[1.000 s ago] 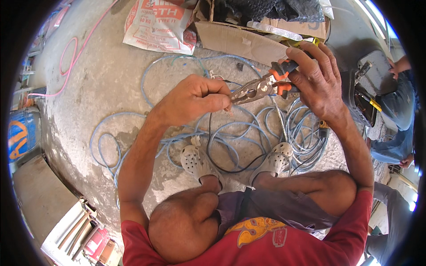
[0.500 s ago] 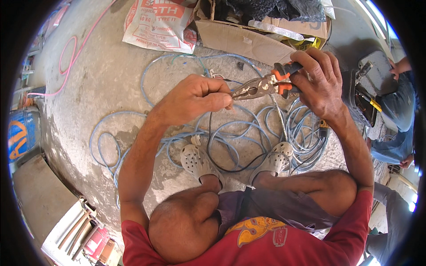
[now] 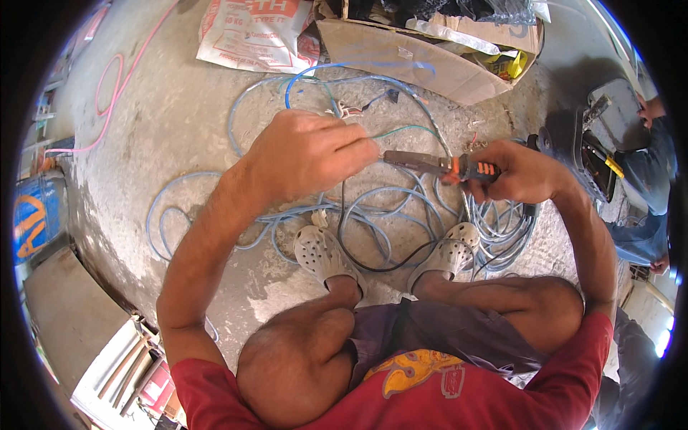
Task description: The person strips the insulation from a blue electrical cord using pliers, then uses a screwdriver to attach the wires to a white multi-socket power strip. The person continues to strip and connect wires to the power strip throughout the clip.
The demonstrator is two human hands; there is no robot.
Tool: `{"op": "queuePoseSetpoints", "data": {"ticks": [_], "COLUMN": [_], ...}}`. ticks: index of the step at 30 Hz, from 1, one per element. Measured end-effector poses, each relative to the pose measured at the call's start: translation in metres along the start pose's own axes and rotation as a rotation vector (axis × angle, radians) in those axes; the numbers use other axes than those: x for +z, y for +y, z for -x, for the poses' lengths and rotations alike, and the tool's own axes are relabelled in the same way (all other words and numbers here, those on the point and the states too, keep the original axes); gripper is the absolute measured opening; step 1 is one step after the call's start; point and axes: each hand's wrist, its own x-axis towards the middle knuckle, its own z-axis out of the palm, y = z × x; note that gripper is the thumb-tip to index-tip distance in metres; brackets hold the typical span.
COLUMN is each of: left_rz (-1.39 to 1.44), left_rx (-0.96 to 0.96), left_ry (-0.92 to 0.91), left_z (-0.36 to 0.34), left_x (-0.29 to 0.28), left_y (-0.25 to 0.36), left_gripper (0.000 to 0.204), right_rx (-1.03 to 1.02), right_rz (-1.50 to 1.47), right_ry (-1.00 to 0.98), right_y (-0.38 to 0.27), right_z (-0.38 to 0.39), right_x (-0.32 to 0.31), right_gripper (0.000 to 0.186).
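My left hand (image 3: 312, 152) is closed at the centre, pinching a thin wire whose colour and end are hidden in my fingers. My right hand (image 3: 517, 174) grips the orange-and-black pliers (image 3: 423, 162), their jaws pointing left almost against my left fingertips. A thin green wire (image 3: 405, 130) runs behind them, and a blurred blue wire (image 3: 288, 92) arches up above my left hand. Loose loops of blue cable (image 3: 380, 192) and a black cable (image 3: 373, 268) lie on the concrete below, around my pale perforated clogs (image 3: 319, 254).
A torn cardboard box (image 3: 401, 59) and printed white sack (image 3: 251, 39) stand ahead. A pink hose (image 3: 107, 107) and blue drum (image 3: 32, 215) are left. Right are a black toolbox (image 3: 577, 158) with a yellow-handled tool and a co-worker's hand (image 3: 651, 107) and jeans.
My left hand has risen slightly; my right hand has dropped and turned, bringing the pliers level and edge-on. A blue wire now moves blurred above my left hand.
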Motion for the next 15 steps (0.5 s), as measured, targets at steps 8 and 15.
{"op": "queuePoseSetpoints", "data": {"ticks": [8, 15], "left_rz": [0.297, 0.591], "left_rx": [-0.244, -0.443], "left_ry": [0.146, 0.108], "left_z": [0.013, 0.007], "left_x": [0.014, 0.001], "left_y": [-0.016, -0.009], "left_gripper": [0.011, 0.011], "right_rx": [-0.414, -0.433], "right_rz": [0.119, 1.049], "right_ry": [0.296, 1.008], "right_y": [0.01, -0.011], "right_z": [0.003, -0.003], "right_x": [0.009, 0.008], "right_gripper": [0.045, 0.049]}}
